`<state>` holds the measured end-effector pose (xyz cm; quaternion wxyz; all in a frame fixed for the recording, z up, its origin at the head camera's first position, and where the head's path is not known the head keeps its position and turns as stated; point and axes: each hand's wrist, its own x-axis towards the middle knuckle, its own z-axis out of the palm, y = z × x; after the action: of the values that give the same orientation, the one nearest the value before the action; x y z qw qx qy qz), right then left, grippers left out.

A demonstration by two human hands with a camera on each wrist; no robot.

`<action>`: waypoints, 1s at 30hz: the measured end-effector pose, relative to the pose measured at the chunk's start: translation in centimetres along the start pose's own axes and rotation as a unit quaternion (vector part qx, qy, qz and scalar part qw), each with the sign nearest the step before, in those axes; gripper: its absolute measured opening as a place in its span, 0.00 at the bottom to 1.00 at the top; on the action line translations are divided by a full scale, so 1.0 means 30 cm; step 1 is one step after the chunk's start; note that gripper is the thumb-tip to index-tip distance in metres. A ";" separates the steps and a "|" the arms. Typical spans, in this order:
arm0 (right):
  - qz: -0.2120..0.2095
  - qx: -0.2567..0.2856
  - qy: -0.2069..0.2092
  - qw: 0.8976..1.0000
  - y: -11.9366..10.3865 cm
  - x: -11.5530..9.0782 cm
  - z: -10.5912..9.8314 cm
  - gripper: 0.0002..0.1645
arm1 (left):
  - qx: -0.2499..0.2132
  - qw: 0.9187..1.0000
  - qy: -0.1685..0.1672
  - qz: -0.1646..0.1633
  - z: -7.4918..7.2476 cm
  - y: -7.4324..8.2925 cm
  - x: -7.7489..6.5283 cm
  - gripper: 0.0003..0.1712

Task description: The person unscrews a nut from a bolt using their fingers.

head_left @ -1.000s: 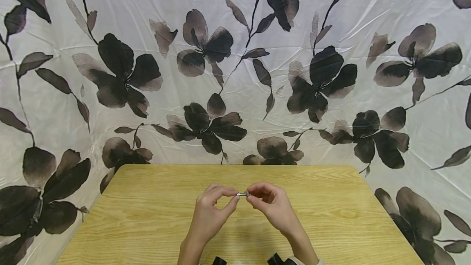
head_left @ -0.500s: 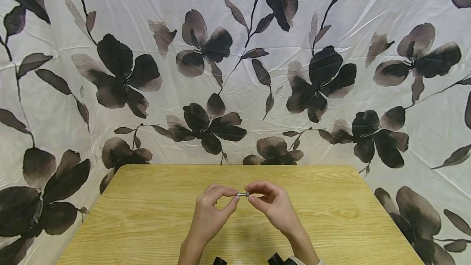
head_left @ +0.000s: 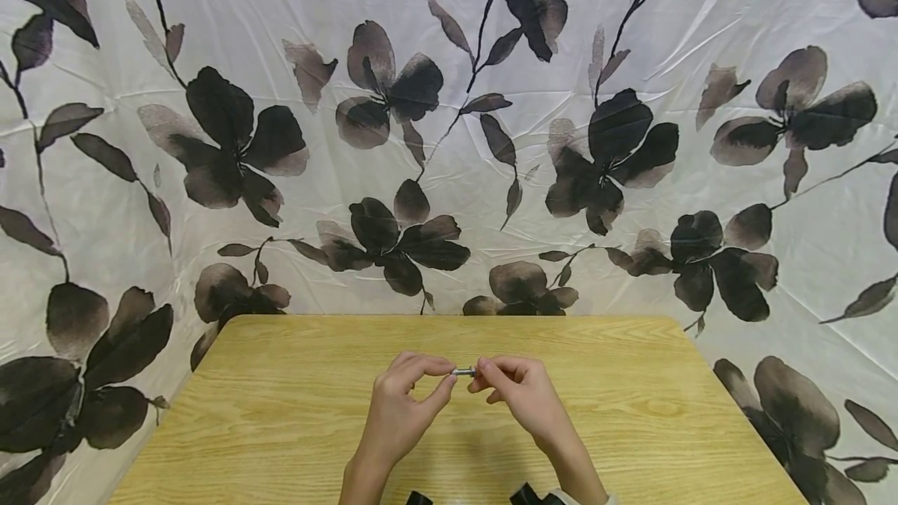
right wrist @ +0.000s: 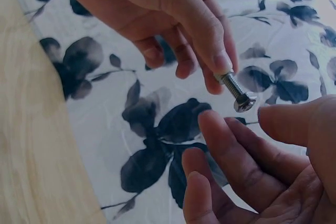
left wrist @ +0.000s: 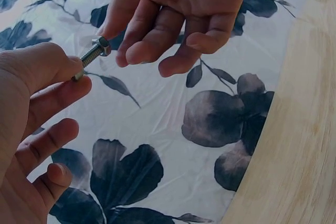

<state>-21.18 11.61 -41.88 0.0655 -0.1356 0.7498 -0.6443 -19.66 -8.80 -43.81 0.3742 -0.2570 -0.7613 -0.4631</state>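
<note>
The threaded bolt (left wrist: 92, 56) is silver-grey with a metallic sheen. The tabletop (head_left: 281, 419) shows a yellow-tan wood-grain pattern. The fabric backdrop (head_left: 484, 166) carries a black and grey-brown floral print on a white ground.

There are two hands, one bare left hand (head_left: 403, 405) and one bare right hand (head_left: 525, 394). There is one silver threaded metal bolt (left wrist: 92, 56) and one yellow wood-grained table (head_left: 281, 427).

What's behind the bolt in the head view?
Behind the bolt, wood-grain tabletop shows above and below it. The strip directly behind is covered, and the left hand hides one bolt end.
</note>
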 end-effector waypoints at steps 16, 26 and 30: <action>-0.045 -0.002 -0.031 0.999 -0.001 -0.003 -0.005 0.18 | -0.001 1.000 0.000 0.006 -0.002 0.001 0.005 0.14; -0.073 0.014 -0.040 0.996 -0.006 -0.010 -0.005 0.16 | -0.002 1.000 0.003 0.001 -0.002 0.000 0.003 0.14; -0.081 0.026 -0.038 0.996 -0.002 -0.011 -0.005 0.15 | -0.007 1.000 -0.006 -0.017 -0.004 -0.001 0.001 0.14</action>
<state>-20.91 11.85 -41.82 0.0450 -0.2190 0.7162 -0.6611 -19.65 -8.91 -43.77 0.3598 -0.2492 -0.7643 -0.4736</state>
